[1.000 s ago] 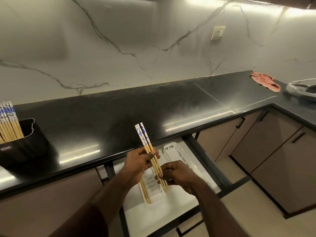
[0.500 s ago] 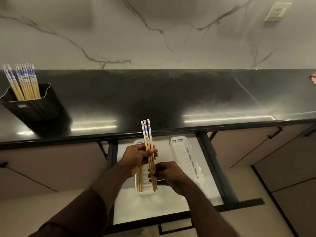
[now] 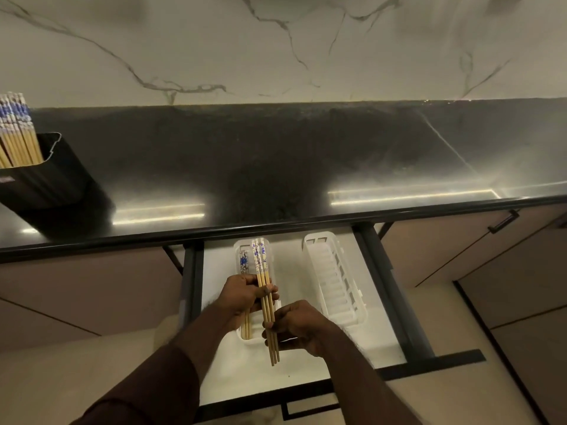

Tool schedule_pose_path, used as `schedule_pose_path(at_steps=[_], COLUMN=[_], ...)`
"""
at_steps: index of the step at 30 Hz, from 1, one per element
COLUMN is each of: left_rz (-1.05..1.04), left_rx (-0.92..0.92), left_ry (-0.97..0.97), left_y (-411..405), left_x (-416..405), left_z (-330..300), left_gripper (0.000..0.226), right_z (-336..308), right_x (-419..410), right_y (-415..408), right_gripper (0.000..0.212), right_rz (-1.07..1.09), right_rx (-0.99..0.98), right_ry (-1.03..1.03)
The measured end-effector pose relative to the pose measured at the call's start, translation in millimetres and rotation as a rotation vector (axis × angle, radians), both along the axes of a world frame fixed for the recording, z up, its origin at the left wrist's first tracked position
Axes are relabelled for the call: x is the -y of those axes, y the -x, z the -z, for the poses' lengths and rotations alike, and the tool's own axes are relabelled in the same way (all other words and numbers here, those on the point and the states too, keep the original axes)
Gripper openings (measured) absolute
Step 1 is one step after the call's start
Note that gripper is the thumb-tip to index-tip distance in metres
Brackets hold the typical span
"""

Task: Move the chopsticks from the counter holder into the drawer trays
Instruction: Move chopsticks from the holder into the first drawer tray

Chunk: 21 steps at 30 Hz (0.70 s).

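A small bundle of bamboo chopsticks (image 3: 264,280) with blue-and-white tops hangs over the open drawer (image 3: 294,366). My left hand (image 3: 245,294) grips the bundle near its middle, and my right hand (image 3: 299,328) pinches its lower part. Directly beneath lies the left white tray (image 3: 270,256), which holds a few chopsticks (image 3: 244,265). The right white tray (image 3: 336,280) looks empty. At the far left of the black counter stands the black holder (image 3: 40,176) with several more chopsticks (image 3: 17,130) upright in it.
The black countertop (image 3: 276,161) stretches across the view, its front edge overhanging the drawer's back. Black drawer rails (image 3: 389,289) flank the drawer. Brown cabinet fronts (image 3: 460,240) with a dark handle (image 3: 503,222) lie to the right, marble wall behind.
The bundle has come down from in front of the counter edge to just over the left tray, now lined up with it. The view has tilted down and shifted left.
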<state>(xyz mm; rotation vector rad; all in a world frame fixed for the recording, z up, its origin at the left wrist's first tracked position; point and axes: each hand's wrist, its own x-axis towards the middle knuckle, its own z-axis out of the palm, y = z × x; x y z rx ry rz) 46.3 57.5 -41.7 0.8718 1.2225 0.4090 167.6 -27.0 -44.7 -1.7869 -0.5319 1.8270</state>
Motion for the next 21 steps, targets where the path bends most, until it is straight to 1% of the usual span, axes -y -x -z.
schedule_pose_path(at_steps=[3,7,8,11,14,17,21], left_rz=[0.005,-0.005,-0.013,-0.042,-0.057,-0.085,-0.121], left_rx=[-0.011,-0.054,-0.065,-0.093,-0.111,-0.122,-0.088], left_ry=[0.014,0.053,0.064,0.113,0.151,0.162,0.195], left_y=[-2.2,-3.8,-4.2,-5.9,-4.7,-2.6,-3.2], left_x=[0.1,-3.7,-5.1,-9.8,-13.3,-16.5,-20.2], left_z=[4.3,13.7,16.4,26.3,37.8,45.3,50.1], left_gripper=[0.015,0.004,0.005,0.017,0.025,0.024,0.022], right_z=[5.0,12.2,14.2,21.2,27.3,34.0,46.3], right_x=[-2.5,-9.3,-12.8,-27.7,-44.3,-60.9,-76.2], right_y=[-2.3,-3.9,-4.1,-3.6,-2.1,1.6,6.9], right_gripper=[0.019,0.015,0.013,0.01,0.012,0.012,0.012], right_rz=[0.003,0.053,0.073,0.124,0.127,0.123,0.114], right_rx=[-0.018,-0.043,-0.042,-0.032,0.015,0.04,0.087], right_ry=[0.046,0.112,0.129,0.171,0.194,0.206,0.199])
